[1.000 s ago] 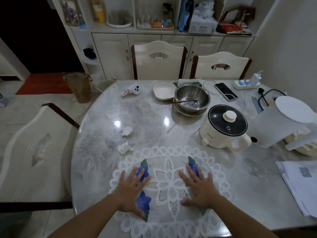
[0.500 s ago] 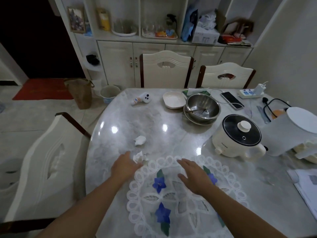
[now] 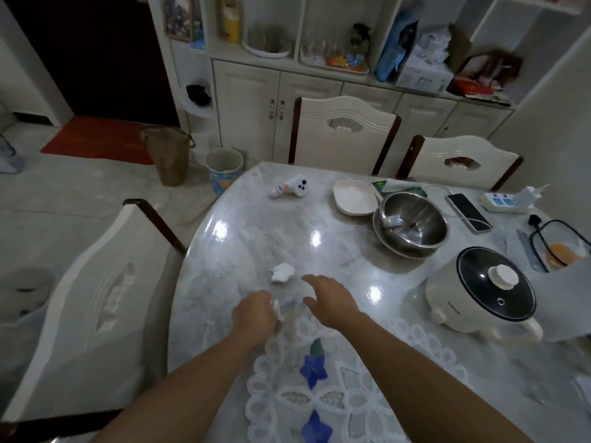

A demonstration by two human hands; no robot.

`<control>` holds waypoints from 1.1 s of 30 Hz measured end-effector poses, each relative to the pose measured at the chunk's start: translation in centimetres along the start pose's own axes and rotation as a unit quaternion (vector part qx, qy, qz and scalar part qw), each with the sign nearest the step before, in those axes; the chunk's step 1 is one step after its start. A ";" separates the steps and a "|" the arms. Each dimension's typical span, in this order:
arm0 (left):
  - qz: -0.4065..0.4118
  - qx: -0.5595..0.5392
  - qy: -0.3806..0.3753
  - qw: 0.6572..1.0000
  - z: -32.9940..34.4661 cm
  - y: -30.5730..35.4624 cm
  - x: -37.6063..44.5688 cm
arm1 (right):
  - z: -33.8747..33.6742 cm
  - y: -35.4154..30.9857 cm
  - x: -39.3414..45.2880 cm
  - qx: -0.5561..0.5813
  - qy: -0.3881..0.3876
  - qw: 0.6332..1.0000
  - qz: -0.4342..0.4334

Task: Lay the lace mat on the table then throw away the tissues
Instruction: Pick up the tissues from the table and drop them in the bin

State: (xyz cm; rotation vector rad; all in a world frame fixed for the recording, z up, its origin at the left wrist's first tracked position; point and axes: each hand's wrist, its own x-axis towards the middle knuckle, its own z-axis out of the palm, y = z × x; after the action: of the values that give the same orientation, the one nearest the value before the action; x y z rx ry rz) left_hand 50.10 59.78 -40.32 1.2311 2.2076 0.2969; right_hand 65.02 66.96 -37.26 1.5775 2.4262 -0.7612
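The white lace mat [image 3: 345,401] with blue flowers lies flat on the grey marble table [image 3: 249,238] at the near edge. My left hand [image 3: 254,311] is closed around a crumpled white tissue [image 3: 277,310], of which only a bit shows at the fingers, just beyond the mat's far left rim. A second crumpled tissue [image 3: 282,272] lies on the table a short way farther out. My right hand [image 3: 329,298] hovers with fingers spread just right of that tissue, not touching it.
A steel bowl [image 3: 412,227], white dish [image 3: 354,197], electric cooker [image 3: 483,290], phone [image 3: 468,212] and power strip [image 3: 503,201] fill the table's right. A small white toy [image 3: 292,190] lies far left. A waste bin [image 3: 223,169] stands on the floor beyond the table, chairs around.
Both hands left the mat and moved forward-left. My left hand closed on the nearer tissue; my right hand reached toward the farther one. The view shifted forward.
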 end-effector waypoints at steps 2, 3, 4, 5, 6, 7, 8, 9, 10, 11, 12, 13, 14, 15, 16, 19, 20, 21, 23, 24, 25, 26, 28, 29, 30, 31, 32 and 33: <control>-0.017 0.012 0.006 1.000 -0.8 -0.6 -0.1 | 0.2 -0.7 2.1 0.008 0.001 1.000 -0.004; -0.022 0.016 0.008 1.000 -1.4 -0.8 -0.2 | 0.3 -1.2 3.1 0.012 0.000 1.000 -0.008; -0.025 0.020 0.010 0.999 -2.0 -1.1 -0.2 | 0.5 -1.7 4.0 0.018 -0.003 1.000 -0.014; -0.033 0.023 0.012 0.999 -2.6 -1.5 -0.4 | 0.7 -2.3 4.8 0.015 -0.002 1.000 -0.021; -0.042 0.021 0.018 0.999 -3.4 -1.9 -0.4 | 1.0 -2.8 5.5 0.001 0.000 1.000 -0.027; -0.051 0.016 0.018 0.998 -4.2 -2.1 -0.6 | 1.3 -3.3 6.1 -0.018 0.001 0.999 -0.031; -0.058 0.003 0.020 0.998 -5.0 -2.4 -0.8 | 1.6 -3.6 6.5 -0.037 0.000 0.999 -0.034; -0.066 -0.015 0.018 0.998 -5.9 -2.7 -1.0 | 1.9 -3.9 6.9 -0.051 -0.004 0.998 -0.036; -0.070 -0.037 0.020 0.997 -6.7 -3.0 -1.1 | 2.1 -4.2 7.2 -0.057 -0.008 0.998 -0.038; -0.069 -0.055 0.026 0.996 -7.5 -3.5 -1.4 | 2.3 -4.3 7.5 -0.060 -0.008 0.997 -0.039; -0.062 -0.064 0.038 0.995 -8.4 -3.8 -1.6 | 2.5 -4.5 7.7 -0.063 -0.003 0.997 -0.040; -0.055 -0.076 0.054 0.994 -9.4 -4.1 -2.0 | 2.7 -4.6 7.9 -0.064 0.004 0.997 -0.041; -0.046 -0.089 0.072 0.992 -10.3 -4.4 -2.3 | 2.7 -4.7 8.1 -0.062 0.007 0.997 -0.041; -0.043 -0.100 0.088 0.990 -11.3 -4.7 -2.7 | 2.6 -5.0 8.1 -0.058 0.010 0.998 -0.036; -0.044 -0.105 0.107 0.988 -12.3 -5.1 -3.0 | 2.5 -5.4 8.0 -0.048 0.013 0.998 -0.028; -0.042 -0.097 0.149 0.983 -16.1 -6.7 -3.5 | 1.1 -8.5 7.5 0.025 0.042 0.999 -0.025; -0.045 -0.095 0.163 0.981 -17.6 -7.2 -3.6 | 0.3 -10.4 7.1 0.052 0.057 0.996 -0.038; -0.050 -0.096 0.182 0.977 -19.2 -8.0 -3.7 | -0.6 -12.5 6.6 0.077 0.076 0.993 -0.054; -0.058 -0.116 0.215 0.968 -22.5 -9.9 -4.1 | -2.6 -17.3 5.5 0.110 0.118 0.982 -0.096; -0.058 -0.129 0.229 0.963 -24.1 -11.2 -4.4 | -3.4 -19.8 4.8 0.115 0.130 0.978 -0.117; -0.051 -0.138 0.239 0.960 -25.7 -12.7 -4.8 | -4.1 -22.2 4.0 0.112 0.134 0.975 -0.136; -0.041 -0.141 0.245 0.958 -27.2 -14.2 -5.3 | -4.6 -24.5 3.3 0.101 0.137 0.973 -0.154; -0.033 -0.138 0.254 0.957 -30.0 -17.8 -6.5 | -4.8 -28.8 1.8 0.077 0.143 0.972 -0.168; -0.040 -0.144 0.254 0.956 -31.3 -19.8 -7.1 | -4.6 -30.7 1.2 0.070 0.146 0.973 -0.167; -0.049 -0.154 0.253 0.954 -32.6 -21.9 -7.6 | -4.3 -32.7 0.6 0.065 0.151 0.971 -0.171; -0.059 -0.163 0.253 0.952 -33.7 -24.0 -8.2 | -3.8 -34.7 0.1 0.062 0.151 0.971 -0.177; -0.068 -0.165 0.250 0.951 -34.9 -26.1 -8.7 | -3.4 -36.7 -0.3 0.060 0.149 0.969 -0.187; -0.074 -0.164 0.247 0.952 -36.0 -28.0 -9.3 | -2.9 -38.7 -0.7 0.059 0.142 0.969 -0.195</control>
State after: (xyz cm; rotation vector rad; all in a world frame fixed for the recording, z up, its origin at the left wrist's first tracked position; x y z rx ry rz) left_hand 12.92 39.86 -20.67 0.8666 2.5102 0.9560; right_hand 31.38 55.42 -21.67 1.3395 3.0079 -0.7980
